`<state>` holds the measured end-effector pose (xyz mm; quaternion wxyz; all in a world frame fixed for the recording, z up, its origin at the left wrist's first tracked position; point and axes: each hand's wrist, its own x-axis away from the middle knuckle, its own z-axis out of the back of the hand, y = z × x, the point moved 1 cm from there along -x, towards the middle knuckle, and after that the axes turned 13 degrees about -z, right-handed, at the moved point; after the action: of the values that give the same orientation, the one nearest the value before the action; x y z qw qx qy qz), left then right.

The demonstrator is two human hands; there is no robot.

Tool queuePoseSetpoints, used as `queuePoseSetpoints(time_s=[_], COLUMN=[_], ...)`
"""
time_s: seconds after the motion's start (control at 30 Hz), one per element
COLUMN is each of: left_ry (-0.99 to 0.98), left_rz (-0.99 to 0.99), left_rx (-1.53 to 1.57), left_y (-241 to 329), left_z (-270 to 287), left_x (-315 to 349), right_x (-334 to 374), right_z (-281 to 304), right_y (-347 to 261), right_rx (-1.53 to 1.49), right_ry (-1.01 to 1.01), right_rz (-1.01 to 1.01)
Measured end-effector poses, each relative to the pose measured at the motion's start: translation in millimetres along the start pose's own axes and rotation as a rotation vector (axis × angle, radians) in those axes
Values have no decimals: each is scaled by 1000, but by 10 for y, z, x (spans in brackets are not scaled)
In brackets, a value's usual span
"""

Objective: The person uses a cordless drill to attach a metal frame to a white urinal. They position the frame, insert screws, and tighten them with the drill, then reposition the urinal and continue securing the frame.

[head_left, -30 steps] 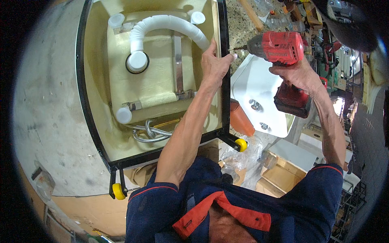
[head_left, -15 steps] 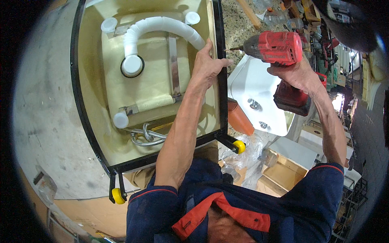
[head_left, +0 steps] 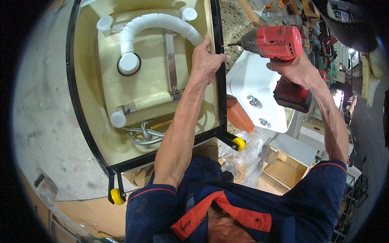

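Note:
My right hand [head_left: 295, 69] is wrapped round the grip of a red and black cordless drill [head_left: 272, 41]. The drill lies level, its thin bit pointing left at the outer side of a black metal frame [head_left: 219, 85]. The bit's tip is at that edge; whether it touches I cannot tell. Over the same side of the frame my left hand [head_left: 206, 61] is clamped, thumb outside and fingers inside, partly hidden. The frame borders a cream-coloured basin-like shell [head_left: 150, 85] holding a white corrugated hose [head_left: 156, 23], a round white drain fitting [head_left: 129, 63] and bent metal tubes [head_left: 146, 137].
Yellow wheels [head_left: 239, 143] stick out at the frame's near corners. A white sink unit [head_left: 255, 89] with metal fittings lies right of the frame, beside an orange-brown piece [head_left: 238, 115]. Further right are a wooden drawer [head_left: 287, 166], clear plastic wrap [head_left: 247, 152] and cluttered shelves.
The frame and its contents sit slightly further left in view. The drill has shifted slightly left and up with its bit still by the frame; both hands keep their holds.

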<state>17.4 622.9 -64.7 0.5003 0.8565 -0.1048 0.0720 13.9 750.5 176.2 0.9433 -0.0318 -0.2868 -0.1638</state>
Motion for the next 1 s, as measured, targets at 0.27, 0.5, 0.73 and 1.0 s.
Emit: queuePoseSetpoints(time_s=[0.27,0.5,0.73,1.0], left_ry=[-4,0,12,21], left_rz=[-43,-54,-43,-30], left_rx=[-4,28,-33,8], left_y=[-38,-36,16,7], left_z=[-2,-13,-15,-19], left_x=[-9,-4,7,17], right_x=[-23,8,-10,-49], right_z=[12,24,15,5], right_y=[8,-56,-16,24], right_rx=[-8,47,74,75], right_ry=[-7,-7,34,25], right_rz=[6,-23,46,52])
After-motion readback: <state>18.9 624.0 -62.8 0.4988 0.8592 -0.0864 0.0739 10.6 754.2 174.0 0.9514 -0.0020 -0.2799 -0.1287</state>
